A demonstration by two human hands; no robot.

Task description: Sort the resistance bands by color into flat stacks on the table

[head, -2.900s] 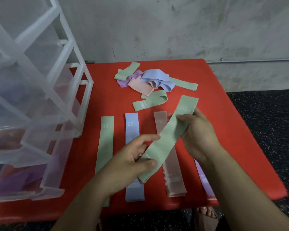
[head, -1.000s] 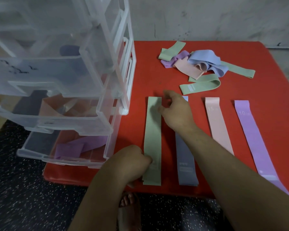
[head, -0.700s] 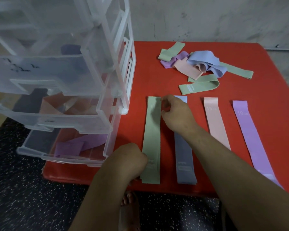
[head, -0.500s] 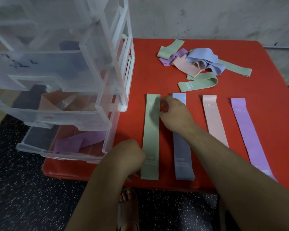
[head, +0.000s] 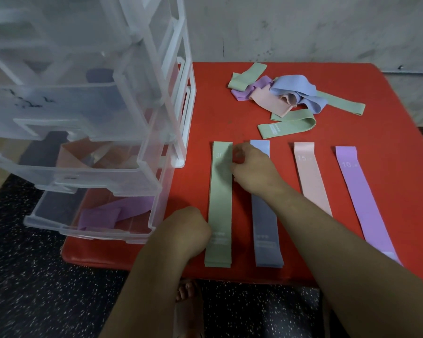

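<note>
lying flat, green stack [head: 219, 203]

head camera | worn on the person's head | looks forward and down | close above the red table [head: 200, 123] | only one view, nothing shared

clear plastic drawer unit [head: 88, 132], speckled floor [head: 22, 276]

Pink band [head: 310, 176], right of centre: white "15" at its far end. Purple band [head: 359, 191], far right: white "10". Green band [head: 220, 198], centre: "3" and part of a second digit at the far end. Print on the near ends and on the looped green band [head: 287, 124], upper centre, is too small to read. Dark scrawl on the drawer front [head: 32, 102], upper left, is illegible.
</note>
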